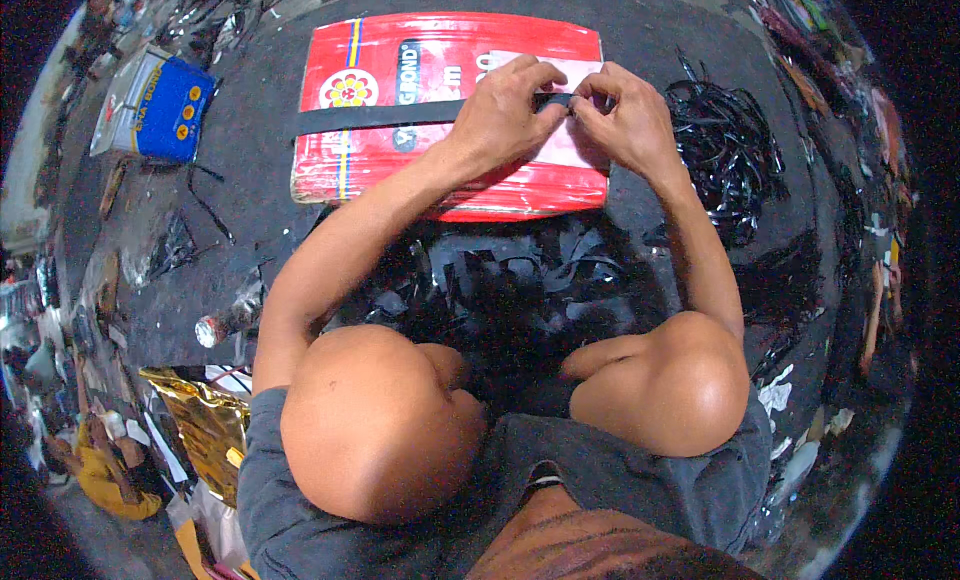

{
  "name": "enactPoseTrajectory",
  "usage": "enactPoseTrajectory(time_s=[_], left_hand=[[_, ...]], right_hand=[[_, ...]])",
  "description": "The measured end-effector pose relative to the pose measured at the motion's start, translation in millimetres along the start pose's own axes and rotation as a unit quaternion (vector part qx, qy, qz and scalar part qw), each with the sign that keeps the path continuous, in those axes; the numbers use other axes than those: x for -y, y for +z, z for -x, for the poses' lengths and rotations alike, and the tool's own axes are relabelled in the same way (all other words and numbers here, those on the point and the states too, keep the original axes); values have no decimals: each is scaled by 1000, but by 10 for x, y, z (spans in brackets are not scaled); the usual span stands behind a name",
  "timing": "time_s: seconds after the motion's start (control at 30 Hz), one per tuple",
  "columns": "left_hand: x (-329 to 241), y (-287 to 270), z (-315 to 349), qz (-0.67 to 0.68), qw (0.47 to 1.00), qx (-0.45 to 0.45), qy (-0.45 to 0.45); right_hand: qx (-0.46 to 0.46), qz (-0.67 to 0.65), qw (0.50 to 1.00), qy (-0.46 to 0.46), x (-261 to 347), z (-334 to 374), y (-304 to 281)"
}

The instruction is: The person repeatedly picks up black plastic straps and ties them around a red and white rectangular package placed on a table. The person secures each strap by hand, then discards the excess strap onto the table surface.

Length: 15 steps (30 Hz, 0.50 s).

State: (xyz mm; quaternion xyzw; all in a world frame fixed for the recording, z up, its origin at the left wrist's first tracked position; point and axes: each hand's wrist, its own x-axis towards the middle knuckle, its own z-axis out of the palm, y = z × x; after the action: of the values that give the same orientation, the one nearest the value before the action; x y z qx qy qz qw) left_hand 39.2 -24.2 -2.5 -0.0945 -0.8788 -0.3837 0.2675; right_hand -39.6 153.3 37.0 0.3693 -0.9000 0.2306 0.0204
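A shiny red pack (380, 150) is lying flat on a dark surface (255, 105). It is showing a round flower picture, a blue and yellow stripe on its left part, and a pale pink patch on its right. A long, flat black strip (375, 119) is going sideways across the top, reaching the pink patch.

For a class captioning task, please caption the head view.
Left hand and right hand at a black strip running across a red printed slab, beside tangled black strips.
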Motion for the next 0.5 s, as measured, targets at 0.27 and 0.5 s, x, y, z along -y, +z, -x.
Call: enactPoseTrajectory(time_s=[0.27, 0.5], left_hand=[[-61, 130, 12, 36, 999, -4, -23], [-53, 144, 61, -15, 999, -11, 33]], right_hand=[[-94, -48, 990, -98, -92, 176, -13], [-97, 53, 975, -195, -179, 200, -8]])
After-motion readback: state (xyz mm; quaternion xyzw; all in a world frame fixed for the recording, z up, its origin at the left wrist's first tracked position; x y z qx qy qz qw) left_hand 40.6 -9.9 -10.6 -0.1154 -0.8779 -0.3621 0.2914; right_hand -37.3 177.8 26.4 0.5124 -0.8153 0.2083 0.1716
